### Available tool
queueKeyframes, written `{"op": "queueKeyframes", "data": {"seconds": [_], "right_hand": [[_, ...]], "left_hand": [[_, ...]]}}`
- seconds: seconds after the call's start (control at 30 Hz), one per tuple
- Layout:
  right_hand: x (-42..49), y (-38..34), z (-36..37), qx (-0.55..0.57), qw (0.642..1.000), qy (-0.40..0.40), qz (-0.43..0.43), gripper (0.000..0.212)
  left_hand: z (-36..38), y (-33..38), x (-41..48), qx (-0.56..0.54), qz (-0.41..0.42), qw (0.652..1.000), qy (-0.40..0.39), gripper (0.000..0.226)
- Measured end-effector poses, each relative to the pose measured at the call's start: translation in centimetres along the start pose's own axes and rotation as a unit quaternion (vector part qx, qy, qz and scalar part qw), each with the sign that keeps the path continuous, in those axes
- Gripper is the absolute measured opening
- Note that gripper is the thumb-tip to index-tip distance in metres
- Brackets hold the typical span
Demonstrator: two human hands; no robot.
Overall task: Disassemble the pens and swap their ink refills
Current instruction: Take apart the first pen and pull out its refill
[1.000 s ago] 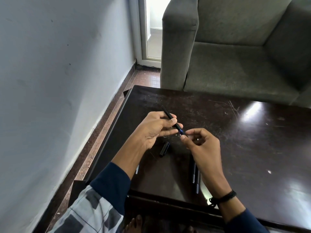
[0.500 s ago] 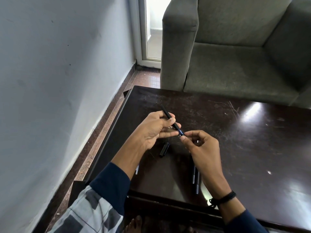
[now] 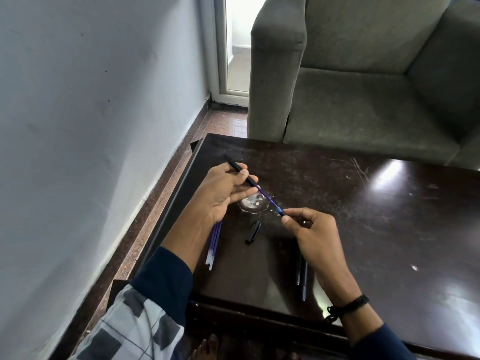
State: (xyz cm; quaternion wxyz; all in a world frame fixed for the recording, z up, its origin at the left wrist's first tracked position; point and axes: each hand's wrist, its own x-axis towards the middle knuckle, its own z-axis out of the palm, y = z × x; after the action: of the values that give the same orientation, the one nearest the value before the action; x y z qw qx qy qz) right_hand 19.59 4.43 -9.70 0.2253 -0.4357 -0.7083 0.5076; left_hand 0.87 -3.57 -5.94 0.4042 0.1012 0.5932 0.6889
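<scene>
My left hand [image 3: 220,193] grips a black pen barrel [image 3: 239,171] above the dark table [image 3: 363,216]. A blue ink refill [image 3: 267,200] sticks partly out of the barrel toward the right. My right hand [image 3: 311,235] pinches the refill's tip end between thumb and forefinger. A black pen cap [image 3: 253,232] lies on the table below the refill. Loose blue refills [image 3: 213,245] lie partly hidden under my left wrist. Two dark pens [image 3: 301,276] lie under my right forearm.
A grey sofa [image 3: 363,87] stands just behind the table. A pale wall [image 3: 91,126] runs along the left, with a strip of brown floor [image 3: 161,198] beside the table's left edge. A bare foot [image 3: 207,349] shows below the front edge.
My hands have moved apart. The blue refill has slid part of the way out of the barrel. The loose refills under my left wrist now show.
</scene>
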Motion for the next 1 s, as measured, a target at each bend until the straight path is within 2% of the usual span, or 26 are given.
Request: {"op": "queueKeyframes", "data": {"seconds": [0.07, 0.13, 0.23, 0.33, 0.43, 0.53, 0.63, 0.77, 0.83, 0.9, 1.0], "right_hand": [[-0.1, -0.1, -0.1, -0.029, 1.000, -0.004, 0.004, 0.008], [-0.4, -0.2, -0.1, -0.116, 0.993, -0.014, -0.027, 0.010], [-1.0, 0.1, 0.5, -0.259, 0.958, -0.022, -0.116, 0.016], [-1.4, 0.3, 1.2, -0.349, 0.924, -0.054, -0.143, 0.019], [-1.6, 0.3, 1.5, -0.396, 0.903, -0.074, -0.148, 0.021], [-1.6, 0.3, 1.6, -0.409, 0.898, -0.083, -0.143, 0.023], [-1.3, 0.0, 1.3, -0.351, 0.925, -0.074, -0.123, 0.022], [-0.7, -0.5, 0.5, -0.148, 0.984, 0.026, -0.096, 0.016], [-0.5, -0.7, 0.2, -0.053, 0.994, 0.057, -0.080, 0.019], [-0.5, -0.9, 0.1, 0.024, 0.996, 0.056, -0.073, 0.023], [-0.4, -0.9, 0.2, 0.082, 0.993, 0.049, -0.072, 0.026]], "left_hand": [[-0.7, 0.2, 0.4, -0.031, 0.009, 0.999, 0.024, 0.012], [-1.0, 0.3, 0.7, -0.053, 0.012, 0.998, 0.042, 0.013], [-0.8, 0.2, 0.7, -0.068, 0.005, 0.997, 0.042, 0.012], [-0.2, -0.1, 0.5, -0.070, -0.005, 0.997, 0.030, 0.012], [0.0, -0.2, 0.5, -0.068, -0.011, 0.997, 0.028, 0.012], [0.1, -0.3, 0.5, -0.066, -0.012, 0.997, 0.027, 0.012], [0.2, -0.4, 0.5, -0.069, -0.014, 0.997, 0.028, 0.012], [0.3, -0.4, 0.4, -0.077, -0.020, 0.997, 0.023, 0.011], [0.7, -0.5, 0.2, -0.083, -0.029, 0.996, 0.012, 0.011], [1.1, -0.7, -0.1, -0.089, -0.043, 0.995, -0.003, 0.010], [1.5, -1.0, -0.3, -0.091, -0.056, 0.994, -0.021, 0.010]]}}
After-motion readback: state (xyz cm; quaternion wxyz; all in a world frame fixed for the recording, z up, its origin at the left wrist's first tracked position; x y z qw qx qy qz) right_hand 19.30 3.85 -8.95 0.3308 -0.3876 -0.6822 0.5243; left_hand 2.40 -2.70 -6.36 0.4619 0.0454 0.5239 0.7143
